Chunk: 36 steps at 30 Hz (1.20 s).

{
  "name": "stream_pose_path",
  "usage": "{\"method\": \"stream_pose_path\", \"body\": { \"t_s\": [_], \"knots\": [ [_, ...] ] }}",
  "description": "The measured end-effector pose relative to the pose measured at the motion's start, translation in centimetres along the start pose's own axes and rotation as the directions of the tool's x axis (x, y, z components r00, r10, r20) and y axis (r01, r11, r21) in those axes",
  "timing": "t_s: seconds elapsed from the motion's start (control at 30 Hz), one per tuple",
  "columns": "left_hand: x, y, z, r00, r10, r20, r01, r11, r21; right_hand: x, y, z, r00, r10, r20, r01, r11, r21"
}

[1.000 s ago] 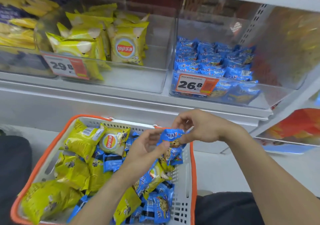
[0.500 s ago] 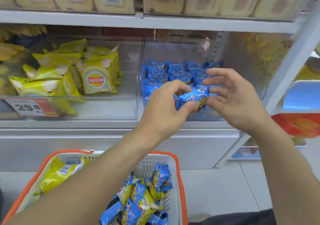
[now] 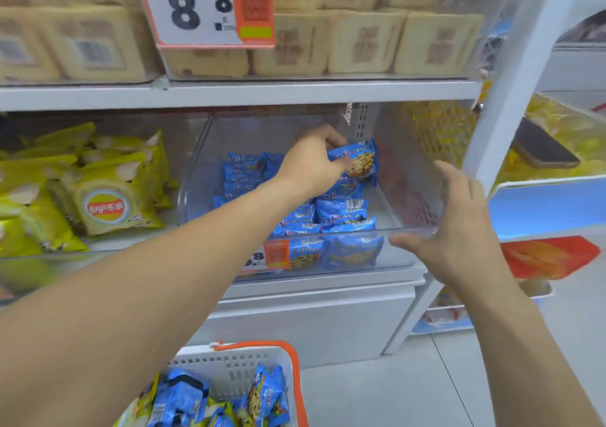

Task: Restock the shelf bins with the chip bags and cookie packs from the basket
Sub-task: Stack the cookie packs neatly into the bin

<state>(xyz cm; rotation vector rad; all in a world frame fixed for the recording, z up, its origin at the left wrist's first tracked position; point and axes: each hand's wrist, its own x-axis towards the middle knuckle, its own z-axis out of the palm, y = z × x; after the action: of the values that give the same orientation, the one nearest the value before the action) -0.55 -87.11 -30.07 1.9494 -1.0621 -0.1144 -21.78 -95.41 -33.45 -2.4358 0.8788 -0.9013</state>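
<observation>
A retail shop is shown, most likely a small supermarket or convenience store. White metal shelving (image 3: 242, 93) is fitted with clear plastic bins (image 3: 387, 170), and each bin is stocked with many identical packaged goods: blue cookie packs (image 3: 341, 211) in one, yellow chip bags (image 3: 108, 203) in the next, and beige wrapped packs (image 3: 360, 41) on the tier above. Printed price cards (image 3: 205, 6) with orange panels are clipped to the bin fronts (the large one reads "8 8"). A white shopping basket with an orange rim (image 3: 296, 380) is seen below on the pale floor, partly filled with the same snacks.
</observation>
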Motion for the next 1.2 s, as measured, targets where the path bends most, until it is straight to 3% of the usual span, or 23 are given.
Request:
{"method": "stream_pose_path", "body": {
  "t_s": [0.1, 0.5, 0.7, 0.87, 1.2],
  "knots": [
    [2.8, -0.3, 2.6, 0.998, -0.055, -0.003, 0.055, 0.998, 0.0, 0.2, 0.8, 0.1, 1.0, -0.005, 0.028, 0.002, 0.996, 0.094],
    [7.9, -1.9, 7.1, 0.998, -0.024, 0.055, 0.02, 0.998, 0.067, 1.0, 2.8, 0.5, 0.995, -0.018, 0.094, -0.003, 0.977, 0.214],
    [8.3, -2.3, 7.6, 0.992, 0.043, 0.12, -0.076, 0.957, 0.281, 1.1, 3.0, 0.8, 0.995, -0.028, 0.091, 0.005, 0.971, 0.24],
    [9.2, -2.4, 8.0, 0.979, 0.01, 0.203, -0.094, 0.908, 0.409, 0.8, 3.0, 0.6, 0.995, -0.037, 0.095, 0.015, 0.973, 0.231],
    [9.5, -2.1, 7.6, 0.951, 0.003, 0.31, -0.183, 0.812, 0.554, 0.7, 2.4, 0.3, 0.993, -0.01, 0.117, -0.014, 0.979, 0.202]
  ]
}}
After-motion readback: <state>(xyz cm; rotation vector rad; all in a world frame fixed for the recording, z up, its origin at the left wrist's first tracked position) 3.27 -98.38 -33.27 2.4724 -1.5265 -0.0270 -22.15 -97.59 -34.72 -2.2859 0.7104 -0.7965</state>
